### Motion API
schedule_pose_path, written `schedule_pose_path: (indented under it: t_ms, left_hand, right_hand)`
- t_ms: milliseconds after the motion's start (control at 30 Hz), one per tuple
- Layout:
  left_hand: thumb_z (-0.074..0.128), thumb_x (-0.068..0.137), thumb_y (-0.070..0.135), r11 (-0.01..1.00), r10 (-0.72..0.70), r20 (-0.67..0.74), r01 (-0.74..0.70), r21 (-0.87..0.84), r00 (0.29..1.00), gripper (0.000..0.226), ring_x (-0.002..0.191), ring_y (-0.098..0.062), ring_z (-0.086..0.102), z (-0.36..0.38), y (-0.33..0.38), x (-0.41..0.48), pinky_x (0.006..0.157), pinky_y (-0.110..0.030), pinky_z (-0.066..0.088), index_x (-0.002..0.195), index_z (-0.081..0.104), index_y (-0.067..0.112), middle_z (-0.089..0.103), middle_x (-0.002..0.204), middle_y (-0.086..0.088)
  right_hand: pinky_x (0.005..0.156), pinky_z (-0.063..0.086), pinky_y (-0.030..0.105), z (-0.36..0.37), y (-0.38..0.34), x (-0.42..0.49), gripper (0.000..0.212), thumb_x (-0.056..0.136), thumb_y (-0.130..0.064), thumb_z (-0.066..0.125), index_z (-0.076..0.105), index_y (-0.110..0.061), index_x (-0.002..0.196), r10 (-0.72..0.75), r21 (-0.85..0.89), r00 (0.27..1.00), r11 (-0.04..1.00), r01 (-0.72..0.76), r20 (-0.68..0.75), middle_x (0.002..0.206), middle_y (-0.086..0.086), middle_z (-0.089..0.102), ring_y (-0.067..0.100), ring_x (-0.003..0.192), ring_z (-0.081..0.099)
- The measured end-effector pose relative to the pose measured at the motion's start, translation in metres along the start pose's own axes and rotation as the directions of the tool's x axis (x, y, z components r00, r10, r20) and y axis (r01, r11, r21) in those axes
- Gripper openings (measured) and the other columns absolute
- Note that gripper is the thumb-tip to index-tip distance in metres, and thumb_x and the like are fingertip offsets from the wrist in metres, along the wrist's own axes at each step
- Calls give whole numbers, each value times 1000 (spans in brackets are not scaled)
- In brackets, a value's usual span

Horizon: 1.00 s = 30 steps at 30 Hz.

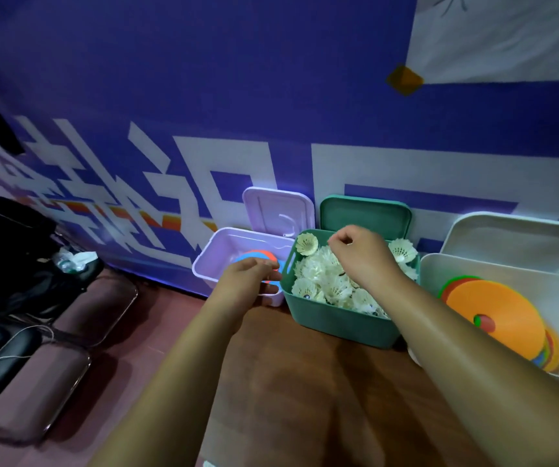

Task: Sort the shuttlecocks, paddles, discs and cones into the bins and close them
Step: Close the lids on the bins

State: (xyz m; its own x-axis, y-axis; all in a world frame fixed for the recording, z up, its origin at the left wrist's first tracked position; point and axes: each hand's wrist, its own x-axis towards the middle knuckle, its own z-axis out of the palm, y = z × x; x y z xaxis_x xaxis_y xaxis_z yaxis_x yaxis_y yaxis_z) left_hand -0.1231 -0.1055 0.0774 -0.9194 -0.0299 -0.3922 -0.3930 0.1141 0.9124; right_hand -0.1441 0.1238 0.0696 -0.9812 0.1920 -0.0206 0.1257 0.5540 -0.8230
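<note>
1. Shuttlecocks [332, 284]: lay heaped in the green bin [338, 325] at the far edge of the table [305, 382], piled above the rim.
2. Right hand [359, 254]: hovered over that heap with fingers curled. Could not tell whether it pinched a shuttlecock or was clenched on nothing.
3. Left hand [251, 278]: reached to the lilac bin [210, 261] at the table's far left corner, fingers bent at its near right rim, above the red and blue pieces [254, 255] inside. Could not tell whether it gripped a piece or the rim.
4. Orange discs [493, 311]: leaned stacked in the white bin [456, 264] by the table's right edge.
5. Green lid [365, 214], lilac lid [278, 207] and white lid [514, 241]: stood open along the wall, none yet closed.
6. Risks, as judged:
   - Looked likely to crush feathers, or to leave the green lid unseated, given the overfull heap.
   - Could nudge the lilac bin off the left corner with a push on its rim.
   - Might spill a shuttlecock over the side while levelling the pile.
</note>
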Motion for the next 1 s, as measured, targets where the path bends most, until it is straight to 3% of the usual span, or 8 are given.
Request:
schedule_pose_path:
  t_ms: [100, 200, 367, 500, 700, 833, 933, 1000]
  left_hand:
    - [60, 101, 21, 999, 22, -1, -22, 25, 1000, 19, 82, -22, 71, -12, 6, 17, 80, -40, 57, 105, 78, 16, 79, 104, -9]
    - [60, 101, 22, 999, 16, -15, -16, 40, 1000, 19, 84, -24, 71, -29, 2, 41, 78, -39, 58, 107, 78, 16, 80, 102, -7]
    - [63, 102, 26, 999, 13, -48, -11, 37, 999, 18, 90, -22, 74, -74, -10, 89, 76, -38, 62, 109, 77, 17, 80, 97, -2]
    - [64, 101, 31, 996, -14, -106, 23, 81, 994, 15, 95, -22, 74, -124, -19, 148, 77, -37, 62, 103, 75, 21, 79, 94, 3]
    - [61, 103, 30, 990, -55, -38, 60, 130, 998, 20, 93, -22, 73, -204, -28, 224, 71, -33, 57, 110, 74, 15, 78, 101, -3]
    - [59, 101, 22, 987, -97, 31, 92, 129, 995, 20, 87, -26, 72, -244, -33, 259, 75, -38, 59, 106, 75, 12, 79, 96, -7]
    - [59, 101, 25, 982, -111, 96, 95, 160, 989, 21, 89, -27, 74, -262, -34, 274, 79, -41, 61, 105, 76, 14, 79, 95, -5]
    - [60, 101, 27, 982, -116, 127, 95, 161, 985, 21, 91, -28, 75, -268, -34, 282, 80, -42, 61, 105, 76, 14, 79, 94, -5]
  right_hand:
    - [66, 54, 35, 6, -13, 13, 21, 100, -35, 55, 69, -25, 88, -1, -11, 1000, 1000, 1, -10, 84, -5, 70, 20, 73, 65]
    - [59, 47, 29, 26, -21, 25, 20, 101, -35, 56, 69, -25, 91, 2, -28, 1000, 1000, -2, -4, 82, -5, 70, 18, 69, 63]
    - [64, 45, 25, 72, -31, 56, 12, 96, -23, 63, 73, -28, 102, 31, -10, 999, 999, -31, -19, 96, -10, 70, 14, 79, 65]
    - [87, 51, 31, 106, -45, 101, 35, 93, -16, 65, 70, -20, 126, 20, -74, 994, 997, -28, -104, 112, -1, 67, 18, 96, 64]
    - [78, 62, 41, 167, -71, 169, 63, 90, -24, 60, 51, -39, 150, 254, 11, 960, 967, -254, -115, 89, 1, 73, 27, 83, 76]
    - [74, 62, 48, 198, -85, 186, 61, 82, -22, 54, 50, -45, 138, 342, 64, 924, 940, -336, -171, 87, 6, 74, 34, 82, 77]
    - [65, 57, 40, 213, -98, 190, 50, 86, -17, 51, 50, -43, 129, 378, 83, 905, 926, -368, -198, 81, 3, 70, 34, 86, 77]
    - [71, 57, 37, 221, -111, 193, 44, 88, -23, 51, 52, -45, 127, 371, 86, 908, 929, -361, -194, 92, -1, 76, 30, 91, 78]
